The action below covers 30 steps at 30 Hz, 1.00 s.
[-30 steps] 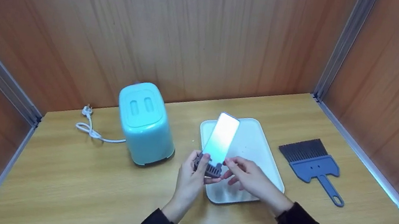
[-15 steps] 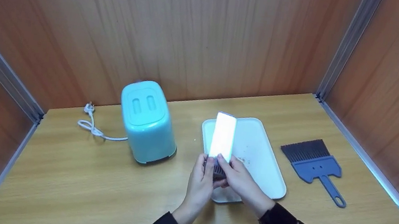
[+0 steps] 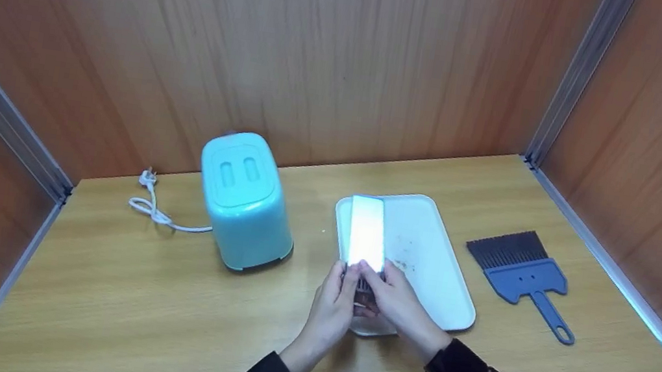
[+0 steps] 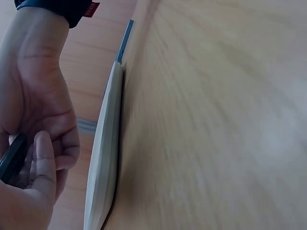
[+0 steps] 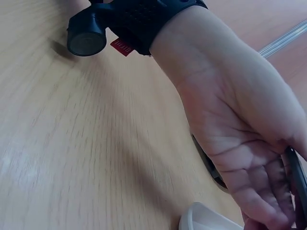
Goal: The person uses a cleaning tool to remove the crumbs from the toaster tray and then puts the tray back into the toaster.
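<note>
In the head view both hands hold a flat, shiny rectangular plate (image 3: pixel 367 231) that looks like a toaster's crumb tray. Its face glares bright white, and its near end is dark and slotted. My left hand (image 3: pixel 330 307) grips that end from the left, thumb on top, while my right hand (image 3: pixel 399 301) grips it from the right, also thumb on top. Fingers hide much of the slotted end. Each wrist view catches only a dark edge (image 4: pixel 13 158) of it between the fingers. Behind it lies a white serving tray (image 3: pixel 438 261) with scattered crumbs (image 3: pixel 403 265).
A turquoise toaster (image 3: pixel 247 200) stands to the left, its white cord and plug (image 3: pixel 152 205) lying beside it. To the right is a blue hand brush (image 3: pixel 524 277) with dark bristles. Wood-grain panels (image 3: pixel 349 64) close off the back and both sides.
My right hand has come in from the right and now grips the crumb tray too. The crumb tray has turned from a rightward slant to nearly straight, and its far end has dropped slightly.
</note>
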{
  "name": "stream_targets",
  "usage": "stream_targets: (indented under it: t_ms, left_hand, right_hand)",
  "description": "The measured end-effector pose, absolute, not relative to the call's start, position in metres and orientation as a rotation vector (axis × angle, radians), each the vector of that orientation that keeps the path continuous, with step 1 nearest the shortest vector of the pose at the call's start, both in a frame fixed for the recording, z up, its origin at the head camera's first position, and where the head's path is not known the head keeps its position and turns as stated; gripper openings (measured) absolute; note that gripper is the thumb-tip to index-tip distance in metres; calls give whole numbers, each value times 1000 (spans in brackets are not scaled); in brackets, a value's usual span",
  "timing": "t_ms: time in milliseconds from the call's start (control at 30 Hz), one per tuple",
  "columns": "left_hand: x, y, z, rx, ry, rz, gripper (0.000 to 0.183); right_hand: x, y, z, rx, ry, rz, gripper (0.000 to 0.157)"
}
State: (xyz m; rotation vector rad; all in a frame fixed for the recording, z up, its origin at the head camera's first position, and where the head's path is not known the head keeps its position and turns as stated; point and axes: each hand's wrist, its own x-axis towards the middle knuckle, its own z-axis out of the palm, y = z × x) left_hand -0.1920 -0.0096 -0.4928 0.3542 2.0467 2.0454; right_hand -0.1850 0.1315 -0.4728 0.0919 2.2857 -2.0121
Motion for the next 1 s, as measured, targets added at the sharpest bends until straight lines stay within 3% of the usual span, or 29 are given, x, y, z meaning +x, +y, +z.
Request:
stream_targets:
  t_ms: [300, 533, 733, 1000]
  left_hand:
    - [-196, -25, -496, 435, 2195, 1967, 42]
    - [-199, -36, -497, 411, 2276, 1899, 30]
    - [-203, -47, -496, 543, 2473, 1766, 17]
    - [-208, -70, -483, 676, 2892, 1531, 27]
  right_hand:
    - [-190, 135, -472, 188, 2289, -1963, 35]
    - [-192, 136, -474, 273, 2256, -1926, 36]
    - [-191, 136, -475, 224, 2237, -1919, 34]
    - [-188, 133, -476, 202, 2129, -1876, 37]
